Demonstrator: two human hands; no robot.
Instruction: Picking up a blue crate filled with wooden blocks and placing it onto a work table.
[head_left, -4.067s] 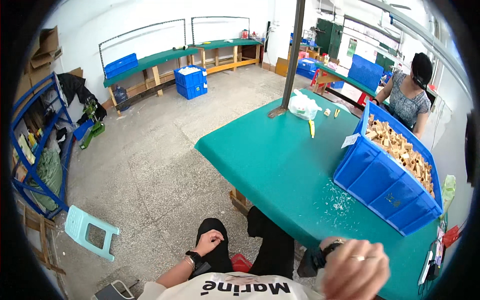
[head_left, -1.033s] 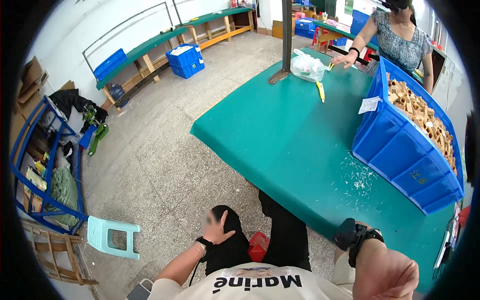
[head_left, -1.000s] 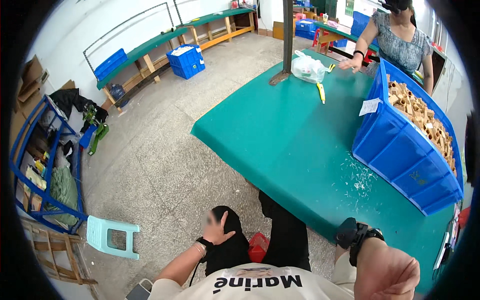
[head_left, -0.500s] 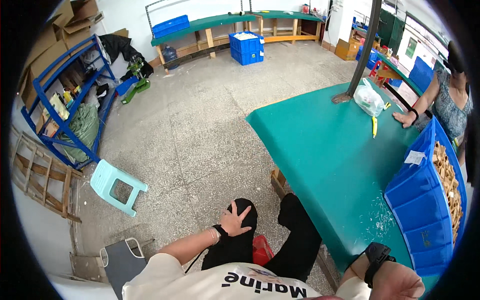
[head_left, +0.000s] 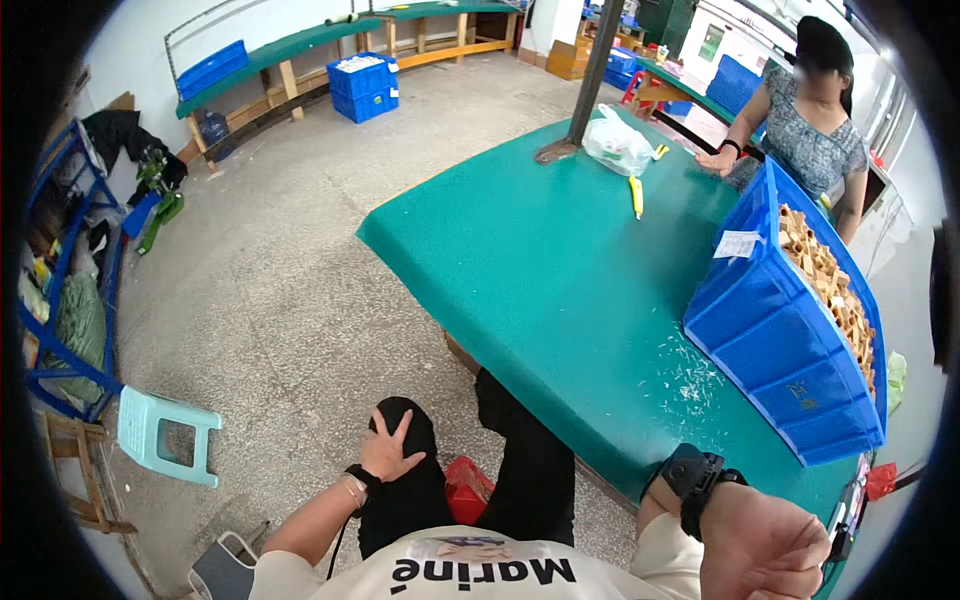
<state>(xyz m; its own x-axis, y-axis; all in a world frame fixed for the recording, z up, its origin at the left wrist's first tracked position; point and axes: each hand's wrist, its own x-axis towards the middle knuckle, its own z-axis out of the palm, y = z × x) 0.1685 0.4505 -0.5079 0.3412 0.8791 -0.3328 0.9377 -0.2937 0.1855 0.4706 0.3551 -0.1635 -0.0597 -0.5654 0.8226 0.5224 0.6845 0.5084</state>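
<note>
My left hand (head_left: pixel 391 448) lies open on my left knee, its fingers spread over the black trousers (head_left: pixel 404 500). Raised off the lower right of the green-topped table (head_left: pixel 540 290), my right hand (head_left: pixel 765 545) is curled into a fist, and nothing shows in it. A black band circles its wrist. Beyond that hand a blue crate (head_left: pixel 790 380) stands on the table, filled with short brown tube-like pieces (head_left: pixel 825 275). Small white shavings (head_left: pixel 690 380) are scattered between the crate and the table's near edge. A yellow cutter (head_left: pixel 637 198) lies farther off.
A metal post (head_left: pixel 595 75) rises from the table beside a clear plastic bag (head_left: pixel 617 142). Across the table a person (head_left: pixel 815 130) rests one hand on it. A pale turquoise stool (head_left: pixel 165 435) stands on the floor at left, near a blue shelf (head_left: pixel 60 340). Stacked blue crates (head_left: pixel 363 95) stand farther back.
My view has swung to the right, so the table and crate sit farther left and more of the other person shows. My left hand stays on the knee; my right hand stays curled.
</note>
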